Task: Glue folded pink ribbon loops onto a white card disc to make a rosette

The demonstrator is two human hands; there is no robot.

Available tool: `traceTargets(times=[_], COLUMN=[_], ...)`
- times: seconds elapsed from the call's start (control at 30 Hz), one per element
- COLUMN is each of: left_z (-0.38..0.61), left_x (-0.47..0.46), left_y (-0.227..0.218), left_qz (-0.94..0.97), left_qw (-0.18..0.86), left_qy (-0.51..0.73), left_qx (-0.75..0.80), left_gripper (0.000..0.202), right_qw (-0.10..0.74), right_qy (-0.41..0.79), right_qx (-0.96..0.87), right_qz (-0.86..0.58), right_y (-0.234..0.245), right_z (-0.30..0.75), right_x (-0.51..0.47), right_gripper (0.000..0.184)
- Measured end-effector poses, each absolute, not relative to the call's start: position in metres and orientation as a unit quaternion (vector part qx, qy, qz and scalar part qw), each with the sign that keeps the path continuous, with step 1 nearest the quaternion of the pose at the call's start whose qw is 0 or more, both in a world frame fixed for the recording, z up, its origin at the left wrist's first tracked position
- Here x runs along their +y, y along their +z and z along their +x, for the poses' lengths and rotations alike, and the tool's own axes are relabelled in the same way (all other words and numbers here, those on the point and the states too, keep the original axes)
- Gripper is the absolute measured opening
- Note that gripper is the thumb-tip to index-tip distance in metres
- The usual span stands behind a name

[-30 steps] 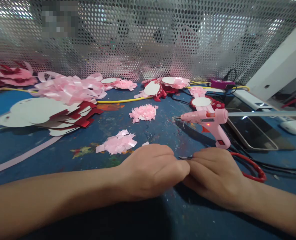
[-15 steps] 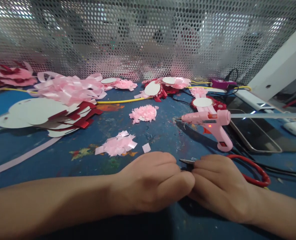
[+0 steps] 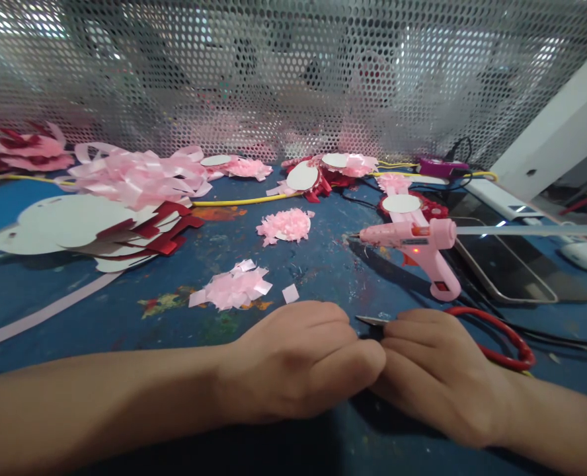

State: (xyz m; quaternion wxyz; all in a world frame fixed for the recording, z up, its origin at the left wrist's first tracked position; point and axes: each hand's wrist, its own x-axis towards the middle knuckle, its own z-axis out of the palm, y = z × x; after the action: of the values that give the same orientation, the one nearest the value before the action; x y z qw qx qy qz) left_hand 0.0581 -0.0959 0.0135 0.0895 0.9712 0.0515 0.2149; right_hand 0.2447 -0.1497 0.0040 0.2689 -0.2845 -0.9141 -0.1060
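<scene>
Curls the left hand (image 3: 303, 363) and right hand (image 3: 439, 373) inward, side by side over the bench (image 3: 95, 324), with fingertips hidden: cannot tell whether pressed together or pinching anything. Has red-handled scissors (image 3: 522, 355) partly hidden by the right hand. Shows a ribbon square (image 3: 290, 293) just beyond the left hand, then a ribbon tuft (image 3: 234, 285), and a glue gun (image 3: 431, 256) beyond the right.

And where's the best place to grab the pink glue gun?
I'd take the pink glue gun by its handle, coming from the near right: the handle slants down toward that side, while the nozzle points left, away from it. Its light glows, so the nozzle may be hot.
</scene>
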Motion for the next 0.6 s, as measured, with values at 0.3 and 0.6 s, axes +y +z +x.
traceTargets(times=[0.3,0.6], left_z=[0.059,0.063], left_x=[-0.09,-0.08], left_y=[0.001,-0.002], left_qz=[0.886,0.765], left_qw=[0.249,0.483], left_qy=[0.306,0.332], left_qx=[0.244,0.267], left_gripper=[0.014,0.034], right_qw=[0.352,0.427], right_qy=[-0.019,0.175], right_qx=[-0.828,-0.689], right_qz=[-0.435,-0.558], right_y=[-0.007,-0.001], right_z=[0.248,0.244], right_x=[-0.141,-0.133], right_gripper=[0.019,0.006])
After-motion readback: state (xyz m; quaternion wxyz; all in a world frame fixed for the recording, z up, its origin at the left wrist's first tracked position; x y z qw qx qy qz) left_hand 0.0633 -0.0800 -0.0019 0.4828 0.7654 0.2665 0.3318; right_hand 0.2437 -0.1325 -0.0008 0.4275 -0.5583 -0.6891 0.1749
